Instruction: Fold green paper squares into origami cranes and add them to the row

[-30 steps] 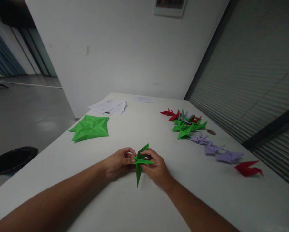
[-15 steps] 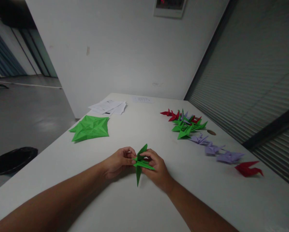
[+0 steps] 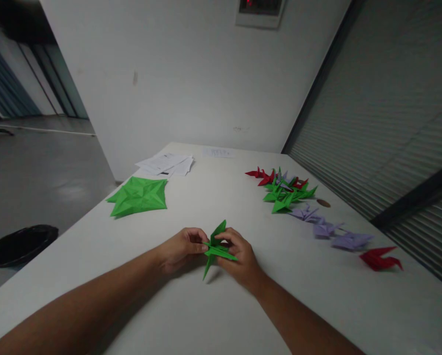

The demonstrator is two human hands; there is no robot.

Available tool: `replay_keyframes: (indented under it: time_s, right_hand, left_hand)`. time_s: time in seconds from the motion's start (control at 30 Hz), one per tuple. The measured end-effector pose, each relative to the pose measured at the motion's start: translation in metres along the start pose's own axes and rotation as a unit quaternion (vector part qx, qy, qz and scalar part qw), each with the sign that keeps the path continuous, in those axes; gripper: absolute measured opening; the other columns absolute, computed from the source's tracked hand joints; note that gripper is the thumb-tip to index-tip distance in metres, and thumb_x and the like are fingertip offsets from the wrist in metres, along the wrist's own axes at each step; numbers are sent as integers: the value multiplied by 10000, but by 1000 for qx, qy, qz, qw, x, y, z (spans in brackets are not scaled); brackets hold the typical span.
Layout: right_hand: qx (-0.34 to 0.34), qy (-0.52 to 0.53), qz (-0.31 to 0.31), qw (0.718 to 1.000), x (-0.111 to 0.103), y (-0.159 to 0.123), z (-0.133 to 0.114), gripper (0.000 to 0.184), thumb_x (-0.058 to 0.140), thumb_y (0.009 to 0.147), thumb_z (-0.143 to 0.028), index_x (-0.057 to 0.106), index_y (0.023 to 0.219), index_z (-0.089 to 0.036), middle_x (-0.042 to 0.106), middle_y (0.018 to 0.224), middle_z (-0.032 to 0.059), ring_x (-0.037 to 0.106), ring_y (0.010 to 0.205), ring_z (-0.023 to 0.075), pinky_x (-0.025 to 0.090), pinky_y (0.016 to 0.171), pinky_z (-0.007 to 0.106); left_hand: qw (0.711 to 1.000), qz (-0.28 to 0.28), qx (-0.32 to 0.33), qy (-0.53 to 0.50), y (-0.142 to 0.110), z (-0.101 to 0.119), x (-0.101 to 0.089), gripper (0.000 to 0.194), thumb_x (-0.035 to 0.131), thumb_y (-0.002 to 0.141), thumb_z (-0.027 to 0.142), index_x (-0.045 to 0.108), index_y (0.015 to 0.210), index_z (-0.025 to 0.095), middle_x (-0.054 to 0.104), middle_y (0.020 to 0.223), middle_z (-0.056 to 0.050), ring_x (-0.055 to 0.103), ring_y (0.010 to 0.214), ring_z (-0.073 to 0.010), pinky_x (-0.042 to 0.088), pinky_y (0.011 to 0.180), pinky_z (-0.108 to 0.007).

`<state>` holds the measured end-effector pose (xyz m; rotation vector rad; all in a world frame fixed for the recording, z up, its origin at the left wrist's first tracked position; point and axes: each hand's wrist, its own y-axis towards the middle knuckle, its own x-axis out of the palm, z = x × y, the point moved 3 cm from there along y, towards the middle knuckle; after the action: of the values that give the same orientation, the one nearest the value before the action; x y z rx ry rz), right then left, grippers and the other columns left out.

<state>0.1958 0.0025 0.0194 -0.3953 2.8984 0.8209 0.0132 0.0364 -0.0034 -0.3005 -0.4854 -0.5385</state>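
Note:
A green origami crane is held between both hands just over the white table. My left hand pinches its left tip between thumb and fingers. My right hand grips the crane from the right, its fingers behind the upright wing and partly hidden by the paper. One wing points up and the other slants down towards me. Flat green creased sheets lie to the left, beyond my left hand.
At the right, a heap of green origami cranes sits with red and purple ones. Several purple cranes and a red crane trail towards me. Printed papers lie at the back left. A black-lined bin stands beside the table.
The crane's lower wing has swung slightly to the left. Both hands keep their hold in nearly the same place.

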Motion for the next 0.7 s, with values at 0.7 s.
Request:
replay_keyframes:
  time_s: [0.7]
  right_hand:
    - [15,34,1,999,0,-2,4,300,798,825,-243,703,1109,-257,586,1025,49,632,932,204,592,772,325]
  left_hand:
    - [999,15,-32,-18,-1,-1,-2,314,998,583,212,747,745,112,718,748,-43,677,715,-138,521,730,-263]
